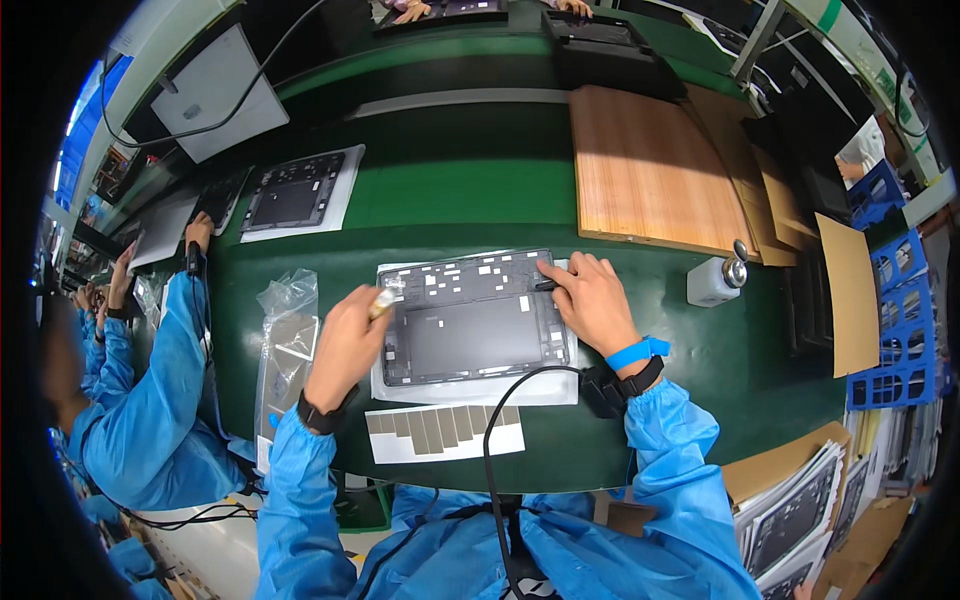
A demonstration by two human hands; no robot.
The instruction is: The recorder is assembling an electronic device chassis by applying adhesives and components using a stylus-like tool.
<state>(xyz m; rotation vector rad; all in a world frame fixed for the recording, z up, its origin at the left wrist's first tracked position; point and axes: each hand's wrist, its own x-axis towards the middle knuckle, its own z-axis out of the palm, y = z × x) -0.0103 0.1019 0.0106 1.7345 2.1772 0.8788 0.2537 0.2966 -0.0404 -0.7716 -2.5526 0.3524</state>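
Observation:
A dark grey tablet back housing (470, 335) dotted with small white patches lies in front of me on a white sheet (553, 394). My left hand (350, 335) is closed round a small brush-like tool (383, 301) with a yellowish handle and pale tip, at the housing's left edge. On the upper right corner, my right hand (597, 303) grips the housing's edge with thumb and fingers; a small dark piece shows by the fingertips, its kind unclear. Nearer me is a white sheet of grey-brown adhesive strips (430, 430).
A clear plastic bag (290, 345) with strips lies left. A white pump bottle (712, 282) stands right, below a wooden board (655, 170). Another housing (292, 195) lies far left. A co-worker's blue sleeve (170, 370) is close by. A black cable (490, 440) crosses before me.

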